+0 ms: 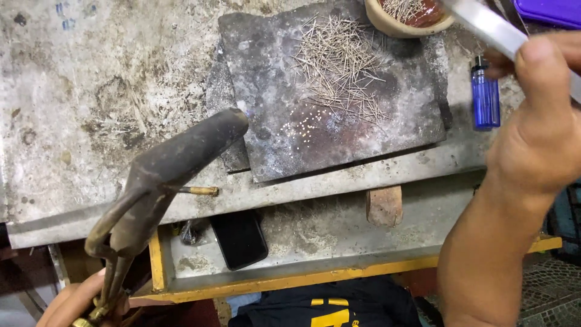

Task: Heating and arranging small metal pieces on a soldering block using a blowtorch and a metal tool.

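The blowtorch (163, 175), gripped at its base by the left hand (75, 303), aims its nozzle at the dark slab (272, 145) strewn with thin wire pieces (339, 63). The right hand (538, 139) pinches long tweezers (496, 30) above, near a blue lighter (485, 97).

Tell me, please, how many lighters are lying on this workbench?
1: the blue lighter stands right of the dark slab, just under the right hand. Others may sit outside the frame.
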